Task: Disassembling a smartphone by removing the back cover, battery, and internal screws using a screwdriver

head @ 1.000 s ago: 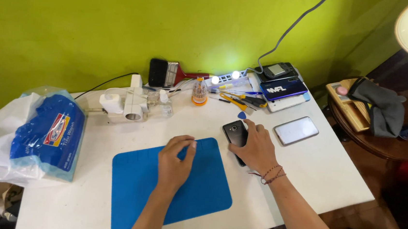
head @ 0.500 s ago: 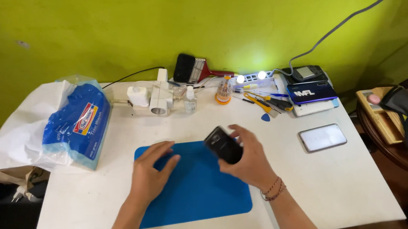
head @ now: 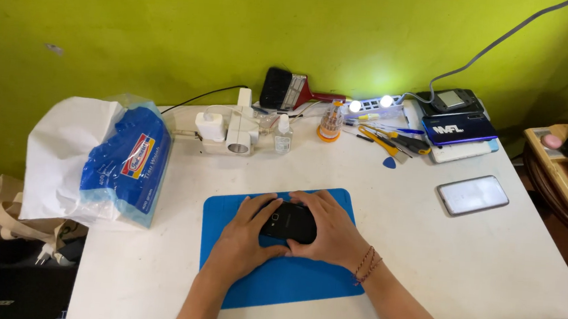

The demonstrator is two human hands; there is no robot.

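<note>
Both hands close around a black phone (head: pixel 289 222): the left hand (head: pixel 245 239) wraps its left end, the right hand (head: pixel 329 232) cups its right end, fingers curled over the top edge. The phone lies on the blue mat (head: pixel 275 273), near the mat's upper middle. Right of the mat, well apart, a second phone (head: pixel 472 194) lies screen up. Behind the mat stand a white power strip (head: pixel 227 129), a small clear bottle (head: pixel 283 135) and a paintbrush (head: pixel 296 91). Left of the mat sits a blue plastic package (head: pixel 121 163)
</note>
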